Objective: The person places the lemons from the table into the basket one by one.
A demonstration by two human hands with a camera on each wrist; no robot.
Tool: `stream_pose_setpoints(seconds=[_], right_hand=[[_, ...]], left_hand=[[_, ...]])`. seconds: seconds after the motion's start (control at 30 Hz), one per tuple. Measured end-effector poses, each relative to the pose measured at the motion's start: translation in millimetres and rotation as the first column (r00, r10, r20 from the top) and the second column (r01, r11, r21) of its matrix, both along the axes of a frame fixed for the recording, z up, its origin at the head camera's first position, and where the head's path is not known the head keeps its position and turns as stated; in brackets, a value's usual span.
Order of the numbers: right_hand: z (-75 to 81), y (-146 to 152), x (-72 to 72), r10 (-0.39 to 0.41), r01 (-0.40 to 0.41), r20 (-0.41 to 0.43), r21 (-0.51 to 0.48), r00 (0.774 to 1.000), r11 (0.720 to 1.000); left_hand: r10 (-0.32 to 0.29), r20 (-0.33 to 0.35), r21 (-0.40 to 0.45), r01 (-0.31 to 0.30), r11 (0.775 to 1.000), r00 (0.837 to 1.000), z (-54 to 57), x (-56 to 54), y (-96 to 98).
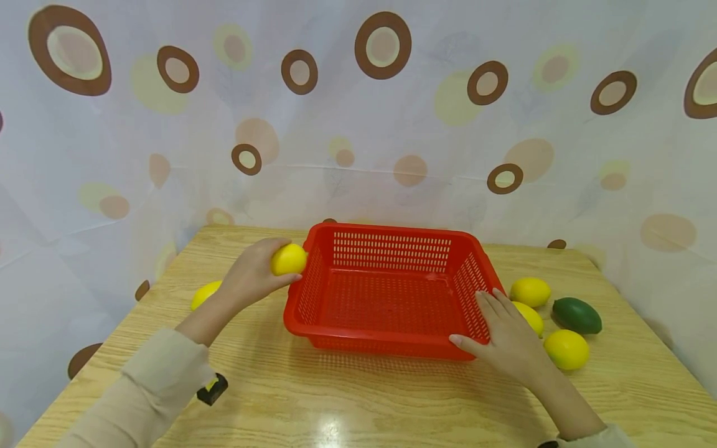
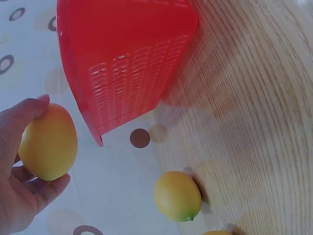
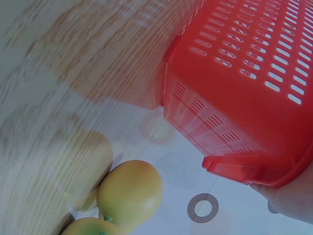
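My left hand (image 1: 259, 271) holds a yellow lemon (image 1: 288, 259) between thumb and fingers, at the left rim of a red plastic basket (image 1: 386, 346). The left wrist view shows this lemon (image 2: 49, 142) in the hand, beside the basket's slotted outer wall (image 2: 129, 81). At the basket's front right corner, my right hand (image 1: 512, 339) rests on the rim with its fingers extended and the thumb lying over the front edge. Inside, the visible basket floor is bare. Another lemon (image 1: 206, 294) lies on the table, partly hidden behind my left forearm.
Several lemons (image 1: 567, 349) and a dark green oval fruit (image 1: 577, 315) lie right of the basket, one lemon partly behind my right hand. A small black object (image 1: 213, 389) shows beside my left sleeve. Behind the wooden table (image 1: 358, 404) hangs a patterned curtain (image 1: 336, 112).
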State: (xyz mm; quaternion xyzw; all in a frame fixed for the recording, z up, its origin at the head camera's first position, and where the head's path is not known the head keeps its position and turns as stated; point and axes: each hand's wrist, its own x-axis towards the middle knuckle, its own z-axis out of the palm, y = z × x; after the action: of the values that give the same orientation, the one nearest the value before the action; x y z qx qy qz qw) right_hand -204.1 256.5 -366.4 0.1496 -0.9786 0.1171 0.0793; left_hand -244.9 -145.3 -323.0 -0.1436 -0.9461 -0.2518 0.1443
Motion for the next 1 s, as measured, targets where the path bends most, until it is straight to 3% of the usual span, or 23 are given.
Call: stream_pose_setpoints(seconds=[0.4, 1.0], right_hand=[[1.0, 0.1, -0.3, 0.000, 0.000, 0.007, 0.000, 1.000, 1.000], [0.8, 0.3, -0.4, -0.001, 0.001, -0.003, 0.003, 1.000, 1.000]], left_hand=[[-0.019, 0.017, 0.013, 0.019, 1.000, 1.000, 6.0, -1.4, 11.7], [-0.070, 0.001, -0.001, 0.070, 0.998, 0.998, 4.6, -7.7, 38.7]])
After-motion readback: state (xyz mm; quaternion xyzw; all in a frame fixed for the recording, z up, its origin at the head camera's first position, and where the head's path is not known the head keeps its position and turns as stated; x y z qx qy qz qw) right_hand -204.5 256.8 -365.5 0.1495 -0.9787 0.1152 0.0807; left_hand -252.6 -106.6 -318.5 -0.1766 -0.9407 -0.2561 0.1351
